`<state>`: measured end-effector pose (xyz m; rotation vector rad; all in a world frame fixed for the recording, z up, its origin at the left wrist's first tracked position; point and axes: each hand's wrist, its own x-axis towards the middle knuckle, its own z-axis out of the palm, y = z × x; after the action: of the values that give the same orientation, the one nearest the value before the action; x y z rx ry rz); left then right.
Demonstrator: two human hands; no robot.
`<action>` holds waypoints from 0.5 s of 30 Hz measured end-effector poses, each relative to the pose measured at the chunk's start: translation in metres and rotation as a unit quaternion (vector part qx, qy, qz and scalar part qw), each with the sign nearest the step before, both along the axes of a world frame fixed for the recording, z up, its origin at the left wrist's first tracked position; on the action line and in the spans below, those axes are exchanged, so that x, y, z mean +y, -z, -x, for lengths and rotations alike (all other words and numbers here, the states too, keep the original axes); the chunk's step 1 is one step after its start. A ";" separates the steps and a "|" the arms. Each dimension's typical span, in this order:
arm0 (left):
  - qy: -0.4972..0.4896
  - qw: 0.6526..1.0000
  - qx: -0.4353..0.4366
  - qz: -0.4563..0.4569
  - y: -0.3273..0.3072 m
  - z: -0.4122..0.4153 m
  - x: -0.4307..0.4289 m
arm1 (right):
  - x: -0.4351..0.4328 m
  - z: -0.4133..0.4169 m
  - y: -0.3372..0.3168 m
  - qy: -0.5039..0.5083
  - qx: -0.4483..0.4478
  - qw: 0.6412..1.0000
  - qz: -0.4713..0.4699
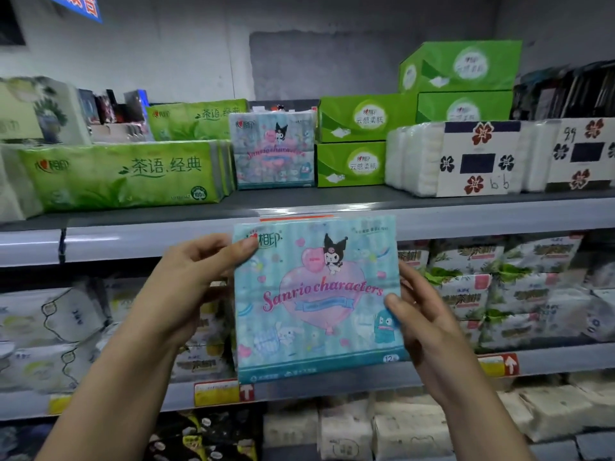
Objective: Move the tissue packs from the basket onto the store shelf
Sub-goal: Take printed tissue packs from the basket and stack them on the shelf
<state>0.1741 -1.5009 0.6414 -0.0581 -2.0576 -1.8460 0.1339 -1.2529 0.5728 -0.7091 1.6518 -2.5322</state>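
tissue pack held up at the shelf front

both hands hold a blue cartoon-print tissue pack (316, 297) upright, printed face twd the camera. it's in front of the grey shelf (482, 214) edge, not resting on it. l hand (196, 281) pinches the top-left corner, thumb on the front, fingers curled. r hand (422, 314) grips the lower-right edge, thumb on the front.

on the shelf, a matching pack (274, 151) stands upright btwn long green packs (126, 174) on its left and stacked green boxes (351, 163) on its right, close to both. white packs w/ flower labels (466, 158) sit further right. lower shelves hold more packs, blurred. a yellow-red price tag (223, 392) sits on a lower rail by the held pack's bottom-left corner.
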 end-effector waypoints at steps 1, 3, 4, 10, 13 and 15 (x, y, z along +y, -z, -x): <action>-0.004 1.000 0.014 -0.004 -0.002 0.001 -0.002 | -0.002 0.002 -0.001 0.002 0.008 1.000 0.000; -0.011 0.999 0.043 -0.011 -0.006 0.001 -0.003 | -0.004 0.005 -0.003 0.016 0.022 1.000 -0.006; -0.014 0.998 0.056 -0.019 -0.010 0.002 -0.003 | -0.004 0.006 -0.003 0.029 0.026 0.999 -0.012; -0.029 0.993 0.099 -0.051 -0.050 0.015 -0.010 | -0.002 0.010 0.004 0.052 0.024 0.998 -0.014; -0.047 0.991 0.118 -0.031 -0.075 0.031 -0.022 | 0.000 0.012 0.003 0.051 0.029 0.998 -0.025; -0.058 0.990 0.127 -0.030 -0.092 0.044 -0.030 | 0.003 0.014 0.004 0.048 0.026 0.998 -0.023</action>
<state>0.1299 -1.5309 0.7333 -0.1472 -1.7952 -1.7311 0.1195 -1.2498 0.5686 -0.7160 1.7971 -2.5503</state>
